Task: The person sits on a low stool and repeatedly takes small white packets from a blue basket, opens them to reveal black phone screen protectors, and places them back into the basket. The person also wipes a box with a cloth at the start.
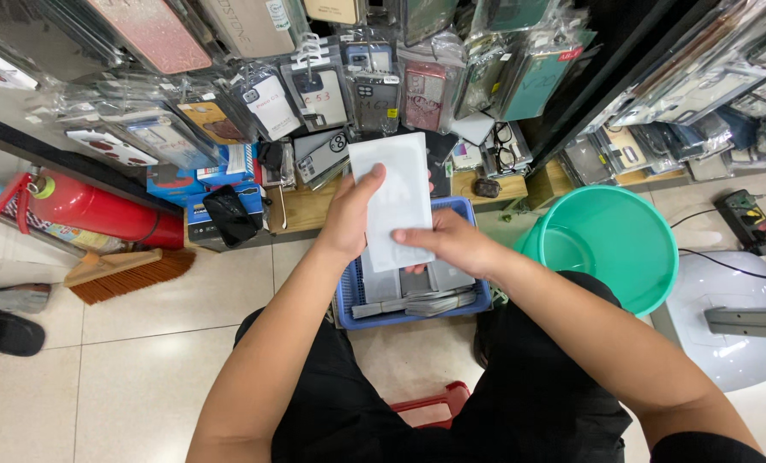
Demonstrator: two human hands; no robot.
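I hold a flat white rectangular packet (398,184) upright in front of me with both hands. My left hand (349,219) grips its left edge, thumb across the front. My right hand (452,244) pinches its lower right corner. Directly below the packet sits a blue plastic basket (477,302) on the tiled floor, filled with several flat grey and clear packets standing on edge.
A teal bucket (610,244) stands to the right of the basket, beside a white fan base (726,300) and a power strip (752,221). Phone cases in clear bags hang on racks ahead. A red fire extinguisher (91,208), a broom (126,273) and someone's black shoe (6,333) lie left.
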